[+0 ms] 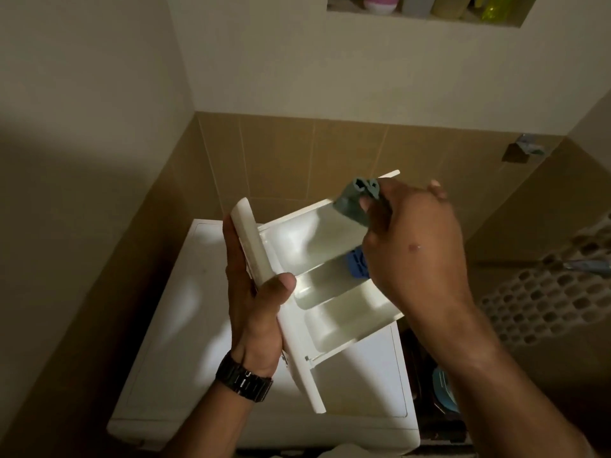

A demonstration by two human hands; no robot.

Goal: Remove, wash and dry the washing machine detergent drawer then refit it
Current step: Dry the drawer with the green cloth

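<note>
**Drawer out of machine, cloth at far compartment**

Detergent drawer (330,292) held above washing machine (185,325) top. Left hand (254,305) grips front panel at 9 o'clock, thumb curled over. Right hand (413,239) pinches grey-green cloth (352,203) at 1 o'clock, in the largest compartment. Three compartments show no contents; blue insert (357,262) sits in the middle one.
</note>
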